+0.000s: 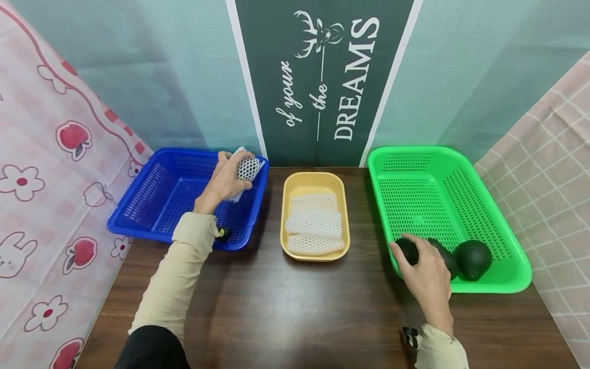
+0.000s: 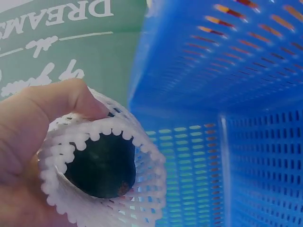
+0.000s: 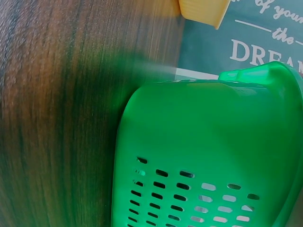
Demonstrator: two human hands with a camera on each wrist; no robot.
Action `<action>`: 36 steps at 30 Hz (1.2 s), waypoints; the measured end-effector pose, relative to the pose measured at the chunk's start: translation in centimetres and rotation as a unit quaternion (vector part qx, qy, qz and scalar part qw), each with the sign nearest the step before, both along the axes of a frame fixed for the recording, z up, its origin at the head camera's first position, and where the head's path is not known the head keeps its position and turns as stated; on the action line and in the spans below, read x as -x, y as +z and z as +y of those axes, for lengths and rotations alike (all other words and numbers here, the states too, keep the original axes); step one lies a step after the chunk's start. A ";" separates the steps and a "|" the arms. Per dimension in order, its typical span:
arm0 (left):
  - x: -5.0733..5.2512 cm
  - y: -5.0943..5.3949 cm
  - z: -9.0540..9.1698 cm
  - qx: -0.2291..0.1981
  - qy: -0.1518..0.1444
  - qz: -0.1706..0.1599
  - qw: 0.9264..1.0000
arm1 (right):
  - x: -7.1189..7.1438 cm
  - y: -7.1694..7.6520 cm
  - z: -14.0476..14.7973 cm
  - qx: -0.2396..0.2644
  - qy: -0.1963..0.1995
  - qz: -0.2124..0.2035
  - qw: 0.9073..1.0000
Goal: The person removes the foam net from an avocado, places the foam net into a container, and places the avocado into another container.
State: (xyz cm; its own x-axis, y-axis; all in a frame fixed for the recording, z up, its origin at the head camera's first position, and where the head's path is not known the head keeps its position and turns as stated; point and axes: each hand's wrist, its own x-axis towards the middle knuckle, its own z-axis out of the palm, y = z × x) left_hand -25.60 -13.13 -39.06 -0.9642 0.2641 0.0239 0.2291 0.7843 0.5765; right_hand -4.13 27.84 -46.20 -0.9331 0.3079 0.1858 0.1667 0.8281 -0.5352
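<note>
Over the right end of the blue basket (image 1: 172,205), my left hand (image 1: 224,177) grips an avocado (image 2: 105,165) wrapped in a white foam net sleeve (image 1: 249,169). The left wrist view looks into the sleeve's scalloped mouth, where the avocado's dark end shows. My right hand (image 1: 426,274) reaches into the green basket (image 1: 415,200) at its near left corner and holds a dark avocado (image 1: 407,250) between thumb and fingers. Beside it lie another avocado (image 1: 444,256), partly covered by the hand, and a rounder one (image 1: 473,260). The right wrist view shows only the basket's outer wall, not the hand.
A yellow tray (image 1: 315,257) between the baskets holds several flat foam net sleeves (image 1: 314,223). All stand on a dark wooden table (image 1: 295,307). Printed cloths hang behind and at both sides. A small black device (image 1: 410,337) sits by the right cuff.
</note>
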 end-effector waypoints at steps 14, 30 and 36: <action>-3.9 3.7 1.4 -0.036 -0.065 0.045 0.996 | -0.1 -0.3 0.0 0.004 0.000 -0.001 1.000; -10.0 6.9 3.0 -0.010 -0.158 0.103 0.982 | 0.1 0.2 -0.2 0.007 -0.003 -0.001 1.000; -12.6 5.5 3.4 -0.007 -0.194 0.092 0.977 | 0.1 0.4 -0.3 0.006 -0.002 -0.002 1.000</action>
